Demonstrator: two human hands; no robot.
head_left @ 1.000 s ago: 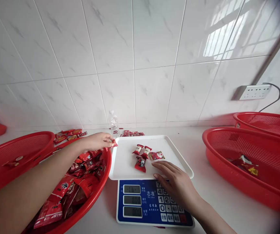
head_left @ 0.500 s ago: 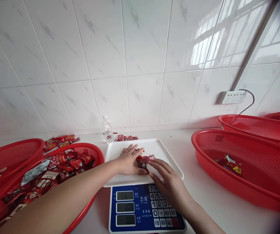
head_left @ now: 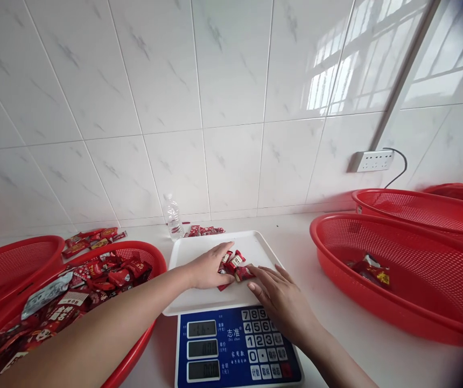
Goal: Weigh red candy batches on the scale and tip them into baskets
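Several small red snack packets (head_left: 237,260) lie in a loose heap on the white tray (head_left: 199,245) of a weighing scale (head_left: 237,345). My left hand (head_left: 209,268) is cupped against the heap's left side, thumb and fingers apart, touching the packets without closing on them. Part of the heap is hidden beneath it. On the other side, my right hand (head_left: 282,299) has its fingers stretched out, their tips at the rightmost packet. The scale's blue panel has keys and three displays; its right part is covered by my right hand and wrist.
A red basket (head_left: 156,256) full of packets stands at the left, another basket (head_left: 49,241) beyond it. Loose packets (head_left: 92,240) and a clear bottle (head_left: 173,216) are near the wall. At the right, a red basket (head_left: 332,237) holds a few packets; another basket (head_left: 401,199) stands behind.
My left hand has gone from lying spread over the packets to cupping their left side. The packets are pushed closer together and show more. My right hand stays beside them.
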